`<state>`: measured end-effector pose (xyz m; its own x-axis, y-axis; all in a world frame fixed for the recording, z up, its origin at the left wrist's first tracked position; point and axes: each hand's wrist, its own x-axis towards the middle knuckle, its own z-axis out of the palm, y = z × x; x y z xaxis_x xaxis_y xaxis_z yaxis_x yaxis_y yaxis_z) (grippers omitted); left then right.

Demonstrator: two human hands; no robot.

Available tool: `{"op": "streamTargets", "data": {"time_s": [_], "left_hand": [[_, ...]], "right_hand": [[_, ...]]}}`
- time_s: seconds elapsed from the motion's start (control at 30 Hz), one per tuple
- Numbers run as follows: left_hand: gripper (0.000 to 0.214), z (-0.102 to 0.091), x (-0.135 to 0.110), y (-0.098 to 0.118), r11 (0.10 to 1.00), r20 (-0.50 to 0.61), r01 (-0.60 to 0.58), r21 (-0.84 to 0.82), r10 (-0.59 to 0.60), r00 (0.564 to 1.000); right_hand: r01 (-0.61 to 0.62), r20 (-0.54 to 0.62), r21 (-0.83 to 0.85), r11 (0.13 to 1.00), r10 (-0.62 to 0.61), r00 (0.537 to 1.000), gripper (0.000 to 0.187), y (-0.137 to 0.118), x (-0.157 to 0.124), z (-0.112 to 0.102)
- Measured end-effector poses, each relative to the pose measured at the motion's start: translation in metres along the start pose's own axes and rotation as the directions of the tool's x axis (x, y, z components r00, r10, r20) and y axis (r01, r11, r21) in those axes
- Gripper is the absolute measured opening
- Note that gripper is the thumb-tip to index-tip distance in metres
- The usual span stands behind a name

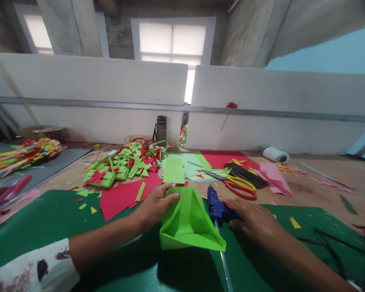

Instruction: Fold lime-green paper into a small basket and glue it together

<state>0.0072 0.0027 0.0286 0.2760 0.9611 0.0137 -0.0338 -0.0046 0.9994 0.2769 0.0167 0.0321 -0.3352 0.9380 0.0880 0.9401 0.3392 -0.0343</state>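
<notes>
My left hand (158, 206) pinches the left side of a folded bright green paper box (191, 221), thumb on top. The box's open side faces me, and it is held above the green mat. Just to its right is a blue glue gun (215, 205) with a clear glue stick (223, 259) trailing from its back toward me. My right hand (252, 217) is wrapped round the glue gun's handle, with the nozzle pointing away from me. Part of the grip is hidden by the fingers.
Red paper sheets (118, 198) and a heap of green and red paper pieces (130, 162) lie behind the box. Scissors with yellow and red handles (239, 186) rest by a dark phone (247, 176). A bottle (161, 130) stands at the back near the white partition (94, 81).
</notes>
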Motion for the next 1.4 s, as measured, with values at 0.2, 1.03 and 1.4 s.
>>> {"op": "streamTargets", "data": {"time_s": [0.2,1.03,1.4], "left_hand": [[0.023,0.004,-0.007,0.007,0.989,0.063,-0.078,0.125,0.071,0.995],[0.019,0.012,-0.013,0.015,0.99,0.088,-0.11,0.085,0.103,0.991],[0.03,0.013,-0.015,0.012,0.992,0.06,0.02,0.121,-0.027,0.998]], "right_hand": [[0.178,-0.142,0.577,0.797,-0.116,0.983,0.034,-0.043,0.004,-0.031],[0.031,0.019,0.919,0.393,-0.123,0.992,0.023,-0.08,0.024,-0.02],[0.072,-0.049,0.883,0.463,-0.061,0.997,0.017,-0.09,0.021,-0.022]]}}
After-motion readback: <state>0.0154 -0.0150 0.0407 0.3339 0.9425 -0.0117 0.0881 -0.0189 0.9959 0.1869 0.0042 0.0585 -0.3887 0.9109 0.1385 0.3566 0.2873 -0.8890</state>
